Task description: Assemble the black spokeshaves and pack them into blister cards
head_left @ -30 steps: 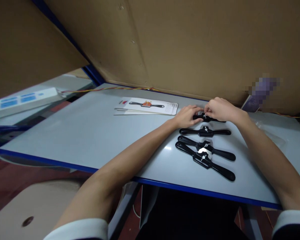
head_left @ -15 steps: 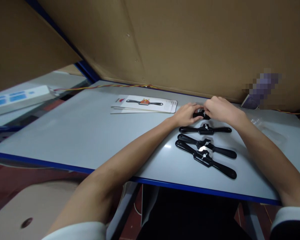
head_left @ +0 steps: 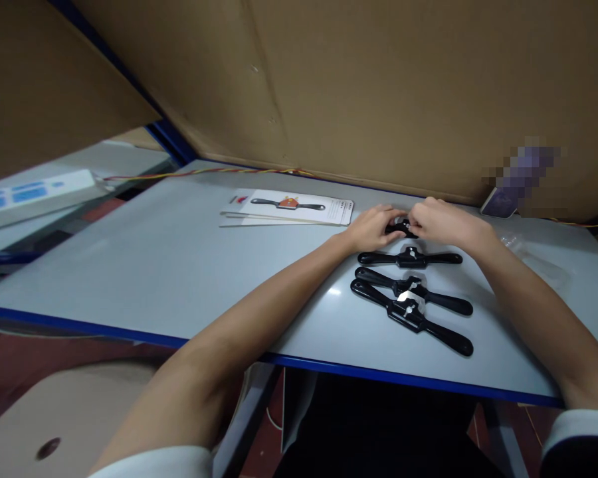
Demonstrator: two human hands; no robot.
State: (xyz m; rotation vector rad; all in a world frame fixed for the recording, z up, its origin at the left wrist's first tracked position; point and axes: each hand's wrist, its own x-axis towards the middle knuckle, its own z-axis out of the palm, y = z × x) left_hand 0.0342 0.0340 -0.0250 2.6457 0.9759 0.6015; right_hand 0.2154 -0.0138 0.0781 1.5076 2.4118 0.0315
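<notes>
One grey table (head_left: 154, 265) spreads before you, with printed cards (head_left: 309, 208) near its far edge and three black tools (head_left: 448, 337) in its right half, the two closest to the near edge overlapping. By the far edge, your left hand (head_left: 375, 228) grasps the far black tool (head_left: 402, 228); your right hand (head_left: 437, 221) bends over its middle, but whether those fingers pinch it, you cannot tell.

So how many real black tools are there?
4: partly hidden first tool between left hand and right hand; second tool just nearer; then third tool; fourth tool nearest.
</notes>
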